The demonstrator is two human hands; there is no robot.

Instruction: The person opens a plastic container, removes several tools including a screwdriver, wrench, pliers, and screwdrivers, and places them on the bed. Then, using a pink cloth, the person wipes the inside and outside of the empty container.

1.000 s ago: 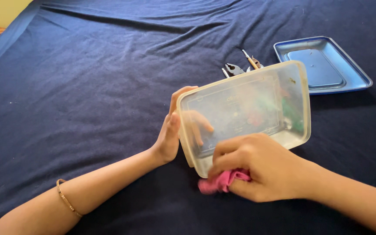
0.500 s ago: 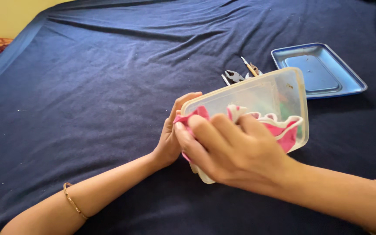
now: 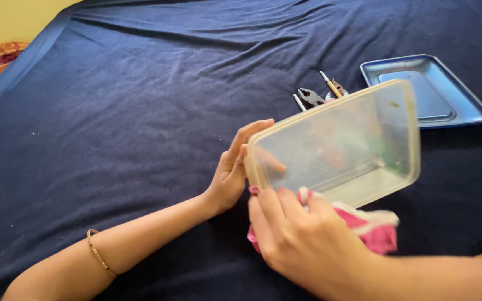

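1. Container [image 3: 336, 147]: a clear plastic box with a pale rim, held tipped on its side above the dark blue sheet [image 3: 112, 111], its open mouth turned toward the person.
2. Left hand [image 3: 232, 170] props the box's left end. The palm lies flat against the wall and the fingers are spread up along the rim, so it braces rather than pinches. A thin bangle [image 3: 99, 253] sits on that forearm.
3. Right hand [image 3: 308, 242] is closed around a pink cloth [image 3: 372, 228] with a white edge, fingers curled over it, just below the box's lower rim. The cloth seems to touch the rim, though the hand is blurred and I cannot tell for sure.
4. To wipe well, I would judge that the left palm should stay firm against the end wall, so the box does not swing when the cloth presses on it.
5. Cloth bunched into a pad under the fingertips would reach the inner corners and the groove under the rim, where dirt tends to stay.
6. Strokes along the long wall look safer than short dabs, since the thin plastic probably flexes.
7. Behind the box lie pliers [image 3: 311, 97] and a small screwdriver [image 3: 330, 83], with a blue metal tray [image 3: 470, 108] to the right, all well apart from both hands.
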